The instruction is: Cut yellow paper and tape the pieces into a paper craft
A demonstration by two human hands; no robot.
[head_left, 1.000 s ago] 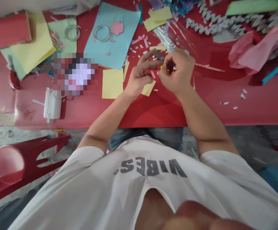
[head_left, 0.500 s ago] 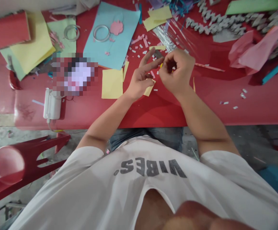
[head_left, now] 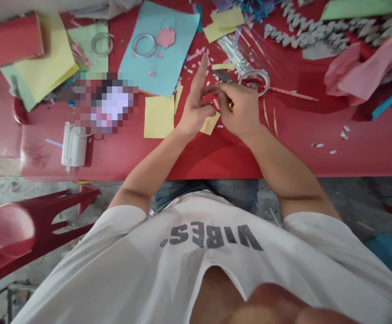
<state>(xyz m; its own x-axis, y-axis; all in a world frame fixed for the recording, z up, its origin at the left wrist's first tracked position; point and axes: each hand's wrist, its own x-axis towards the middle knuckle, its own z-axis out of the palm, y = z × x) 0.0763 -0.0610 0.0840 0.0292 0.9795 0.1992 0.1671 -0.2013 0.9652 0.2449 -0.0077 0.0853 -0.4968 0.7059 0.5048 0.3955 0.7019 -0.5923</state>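
Sitting at a red table (head_left: pixel 216 162), the person works with both hands close to its front edge. Far left, at 10 o'clock from the hands, lie a yellow paper sheet (head_left: pixel 43 63) and a pale green paper sheet (head_left: pixel 88 45). A pixelated patch (head_left: pixel 104 103) at 9 o'clock hides what lies there, and a white plug adapter (head_left: pixel 74 146) sits at 8 o'clock near the edge. A yellow paper square (head_left: pixel 158 117) lies just beside the left hand (head_left: pixel 192 108), and a blue paper sheet (head_left: pixel 155 49) at 11 o'clock carries a clear tape ring (head_left: pixel 144 45) and a pink paper cutout (head_left: pixel 165 37).

The hands are together, the left index finger (head_left: pixel 199 72) raised and the right hand's (head_left: pixel 239 110) fingertips meeting the left fingers. A small yellow paper scrap (head_left: pixel 230 105) shows at the right fingertips, though any grip on it cannot be told. Scissors (head_left: pixel 221 75) lie at 12 o'clock, a clear tape roll (head_left: pixel 254 82) at 1 o'clock.

Much is already cut and folded: paper scraps (head_left: pixel 196 58) and a long grey folded paper chain (head_left: pixel 317 31) at 2 o'clock, while whole sheets remain uncut. Open table runs from 4 to 6 o'clock up to the edge.
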